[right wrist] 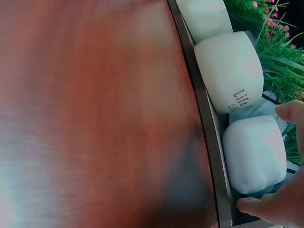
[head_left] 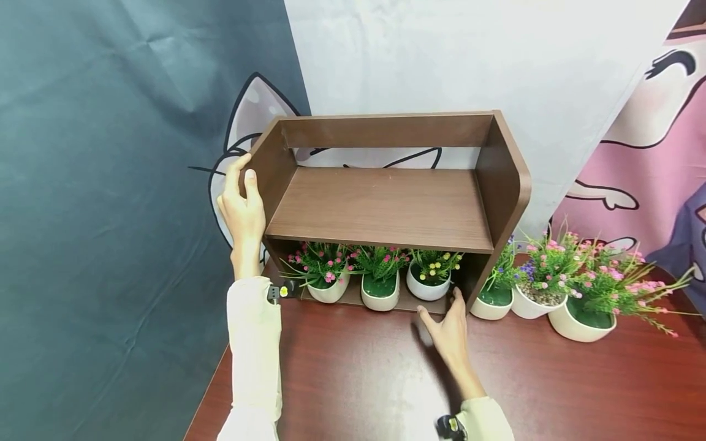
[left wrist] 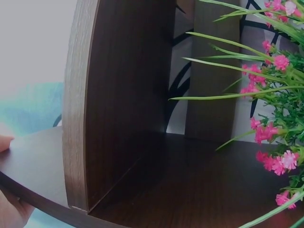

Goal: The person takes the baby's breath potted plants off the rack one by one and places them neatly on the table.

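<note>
We have left grip (head_left: 242, 211) clamped on the shelf (head_left: 380, 205), right grip (head_left: 450, 332) apart by the yellow-flowered pot (head_left: 428, 288); off-centre closing could tip it.

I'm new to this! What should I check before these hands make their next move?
1. Left hand gripping the left side panel of the shelf: ok.
2. Right hand touching the yellow-flowered pot: cannot tell; its fingers are spread close beside it.
3. Yellow-flowered pot upright on the lower board: ok.
4. Left pot and middle pot, both pink-flowered, upright there: ok.
5. Three pots right of the shelf, upright on the table: ok.
</note>
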`<state>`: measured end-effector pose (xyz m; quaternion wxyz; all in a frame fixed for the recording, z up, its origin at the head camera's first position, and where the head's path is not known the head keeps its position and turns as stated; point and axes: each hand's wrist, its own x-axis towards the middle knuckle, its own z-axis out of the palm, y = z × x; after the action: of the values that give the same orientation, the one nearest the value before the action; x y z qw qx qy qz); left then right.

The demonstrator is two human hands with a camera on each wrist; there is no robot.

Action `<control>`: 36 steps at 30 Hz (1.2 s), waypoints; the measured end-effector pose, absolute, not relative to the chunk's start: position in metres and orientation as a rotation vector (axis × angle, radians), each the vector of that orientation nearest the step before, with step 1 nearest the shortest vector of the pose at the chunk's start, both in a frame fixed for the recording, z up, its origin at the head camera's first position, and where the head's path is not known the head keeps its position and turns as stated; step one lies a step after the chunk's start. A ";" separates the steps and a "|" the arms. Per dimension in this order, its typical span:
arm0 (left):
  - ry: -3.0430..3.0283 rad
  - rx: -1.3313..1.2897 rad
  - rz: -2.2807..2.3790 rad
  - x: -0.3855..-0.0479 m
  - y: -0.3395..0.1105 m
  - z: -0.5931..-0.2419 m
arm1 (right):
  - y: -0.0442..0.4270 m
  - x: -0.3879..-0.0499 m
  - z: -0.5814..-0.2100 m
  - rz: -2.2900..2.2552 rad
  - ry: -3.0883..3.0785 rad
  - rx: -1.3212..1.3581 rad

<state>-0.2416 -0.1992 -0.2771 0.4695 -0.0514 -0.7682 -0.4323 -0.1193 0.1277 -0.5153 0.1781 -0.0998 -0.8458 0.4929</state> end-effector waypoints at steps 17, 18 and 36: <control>-1.909 -0.122 -1.016 -0.242 -0.203 -0.279 | 0.120 -0.157 -0.522 1.323 -2.340 -0.421; -1.908 -0.124 -1.016 -0.243 -0.203 -0.280 | 0.120 -0.158 -0.523 1.322 -2.338 -0.434; -1.876 -0.120 -1.026 -0.245 -0.201 -0.279 | 0.125 -0.136 -0.518 1.355 -2.369 -0.388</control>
<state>-0.2447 -0.2006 -0.2792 0.4795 -0.0492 -0.7687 -0.4205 -0.1363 0.1245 -0.5181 0.1912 -0.1381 -0.8436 0.4824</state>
